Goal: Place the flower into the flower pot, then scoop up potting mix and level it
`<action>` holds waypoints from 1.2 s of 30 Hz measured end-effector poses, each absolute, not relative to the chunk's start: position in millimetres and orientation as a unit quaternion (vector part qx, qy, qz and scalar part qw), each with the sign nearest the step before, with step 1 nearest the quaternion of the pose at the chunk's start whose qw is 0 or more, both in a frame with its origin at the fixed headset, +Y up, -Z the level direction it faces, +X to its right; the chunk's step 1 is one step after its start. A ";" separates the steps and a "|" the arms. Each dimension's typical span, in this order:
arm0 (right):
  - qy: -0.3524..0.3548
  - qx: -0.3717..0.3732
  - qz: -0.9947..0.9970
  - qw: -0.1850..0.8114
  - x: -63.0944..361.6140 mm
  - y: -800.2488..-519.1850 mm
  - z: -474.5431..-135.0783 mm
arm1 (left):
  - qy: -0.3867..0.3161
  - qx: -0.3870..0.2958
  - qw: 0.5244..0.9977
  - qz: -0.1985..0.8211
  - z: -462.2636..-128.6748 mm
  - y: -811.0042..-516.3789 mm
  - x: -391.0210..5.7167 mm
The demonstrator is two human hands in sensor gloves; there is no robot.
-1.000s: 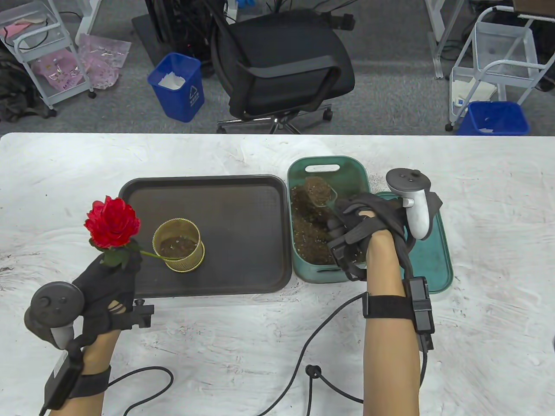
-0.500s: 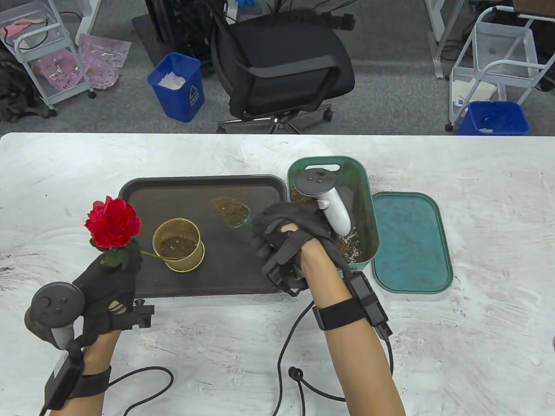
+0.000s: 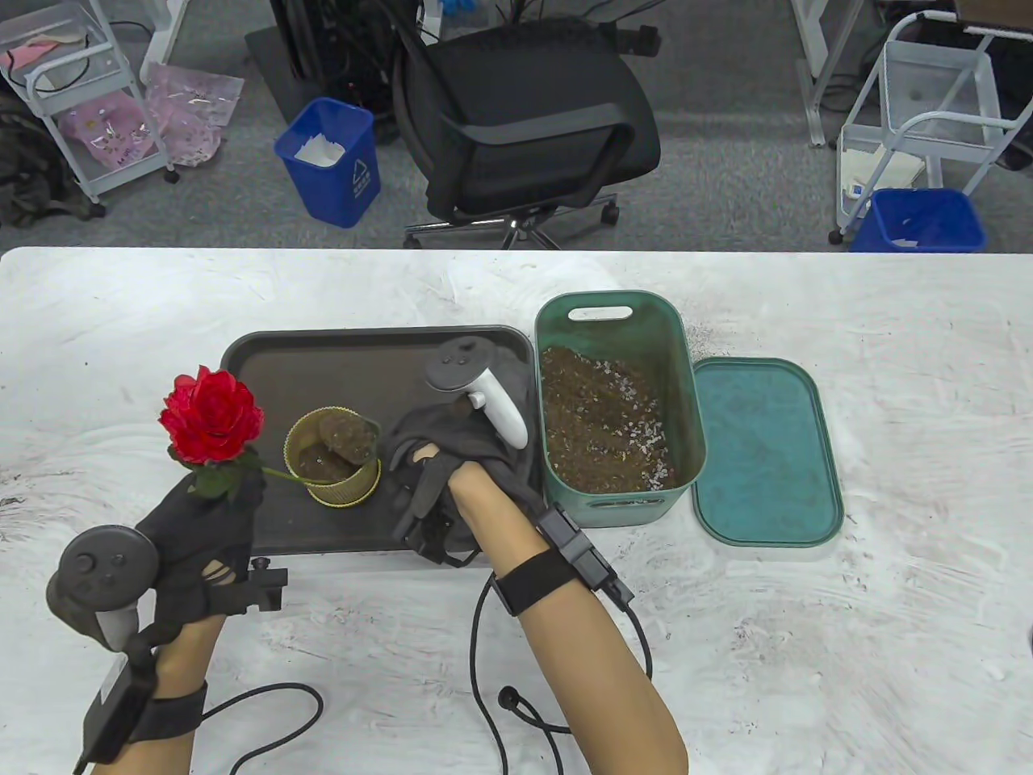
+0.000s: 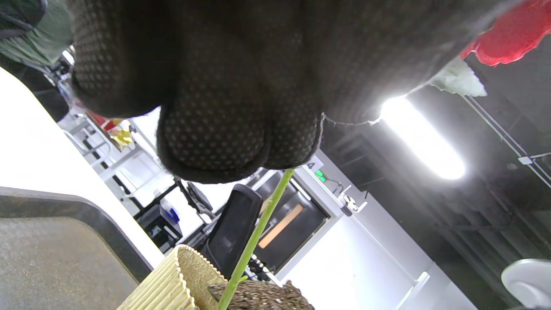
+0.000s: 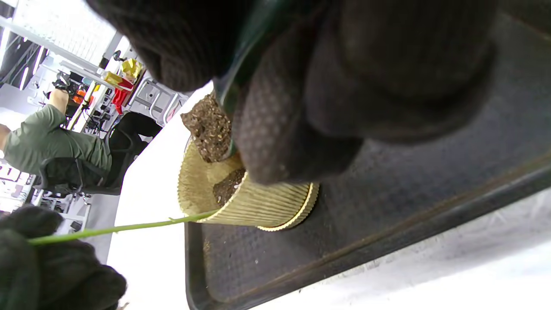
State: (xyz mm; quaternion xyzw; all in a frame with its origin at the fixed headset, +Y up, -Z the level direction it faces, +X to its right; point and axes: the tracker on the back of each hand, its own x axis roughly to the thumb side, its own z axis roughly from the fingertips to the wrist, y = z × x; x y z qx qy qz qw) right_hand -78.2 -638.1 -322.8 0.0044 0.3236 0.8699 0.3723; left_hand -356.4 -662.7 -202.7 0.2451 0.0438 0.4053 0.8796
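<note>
The left hand (image 3: 206, 525) pinches the flower (image 3: 211, 420) by its stem, whose lower end sits in the flower pot (image 3: 332, 458) on the tray (image 3: 452, 500). The right hand (image 3: 440, 476) grips a scoop (image 3: 349, 433) of potting mix over the pot.

floor: grey carpet (image 3: 726, 145) | beyond the white table (image 3: 888, 323): black office chair (image 3: 524, 121), two blue bins (image 3: 331, 161), white wire carts (image 3: 64, 97) left and right | pink bags (image 3: 190, 113) on floor | light: bright ceiling strip (image 4: 422, 137) | seated person in green (image 5: 47, 142) far off
</note>
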 end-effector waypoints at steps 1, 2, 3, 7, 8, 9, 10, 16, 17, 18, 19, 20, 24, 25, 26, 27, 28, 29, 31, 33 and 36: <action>0.317 0.007 0.877 0.361 -81.3 -636.7 -322.2 | 0.044 0.245 0.880 0.405 -202.7 -662.7 -356.4; 0.306 0.009 0.887 0.345 -85.8 -635.0 -321.5 | 0.044 0.246 0.880 0.404 -202.6 -662.7 -356.6; 0.298 0.011 0.894 0.333 -89.1 -633.9 -320.9 | 0.045 0.246 0.880 0.404 -202.5 -662.9 -357.0; 0.268 0.032 0.924 0.271 -104.7 -627.7 -314.3 | 0.049 0.246 0.879 0.405 -202.0 -662.7 -357.3; 0.260 0.038 0.931 0.255 -108.7 -625.7 -311.5 | 0.048 0.246 0.879 0.405 -202.0 -662.7 -357.4; 0.248 0.044 0.939 0.236 -112.4 -623.3 -308.5 | 0.048 0.246 0.879 0.405 -201.9 -662.5 -357.3; 0.237 0.049 0.946 0.218 -115.1 -621.1 -306.0 | 0.048 0.246 0.879 0.405 -202.0 -662.6 -357.4; 0.185 0.068 0.969 0.149 -125.7 -607.0 -295.0 | 0.046 0.245 0.879 0.407 -202.2 -662.8 -357.4; 0.184 0.067 0.970 0.146 -125.5 -605.5 -294.5 | 0.046 0.245 0.879 0.407 -202.0 -662.6 -357.4; 0.183 0.065 0.970 0.147 -124.5 -603.6 -294.0 | 0.046 0.245 0.879 0.406 -201.9 -662.5 -357.4; 0.183 0.063 0.970 0.150 -123.2 -601.7 -293.6 | 0.045 0.246 0.880 0.405 -201.9 -662.3 -357.2; 0.183 0.061 0.970 0.151 -121.4 -599.5 -293.3 | 0.044 0.246 0.880 0.404 -202.0 -662.4 -357.4; 0.179 0.053 0.968 0.168 -106.9 -585.5 -292.3 | 0.045 0.246 0.880 0.404 -201.9 -662.7 -357.6; 0.177 0.050 0.967 0.174 -102.5 -582.0 -292.2 | 0.045 0.246 0.880 0.405 -201.9 -662.7 -357.6; 0.177 0.048 0.966 0.180 -97.8 -578.4 -292.0 | 0.046 0.246 0.880 0.405 -201.7 -662.6 -357.6; 0.175 0.044 0.965 0.190 -90.5 -573.0 -291.8 | 0.045 0.246 0.880 0.404 -201.6 -662.5 -357.5; 0.170 0.039 0.964 0.201 -82.4 -567.2 -291.7 | 0.045 0.246 0.880 0.404 -201.6 -662.6 -357.5; 0.165 0.033 0.964 0.209 -74.2 -561.6 -292.0 | 0.045 0.246 0.880 0.404 -201.7 -662.6 -357.4; 0.152 0.014 0.962 0.225 -51.9 -548.0 -293.3 | 0.044 0.246 0.880 0.404 -201.9 -662.7 -357.3; 0.142 -0.005 0.961 0.238 -33.0 -538.2 -295.1 | 0.045 0.245 0.879 0.406 -202.0 -662.9 -357.5; 0.121 -0.044 0.955 0.268 2.3 -522.5 -298.6 | 0.046 0.246 0.880 0.405 -201.7 -662.5 -357.4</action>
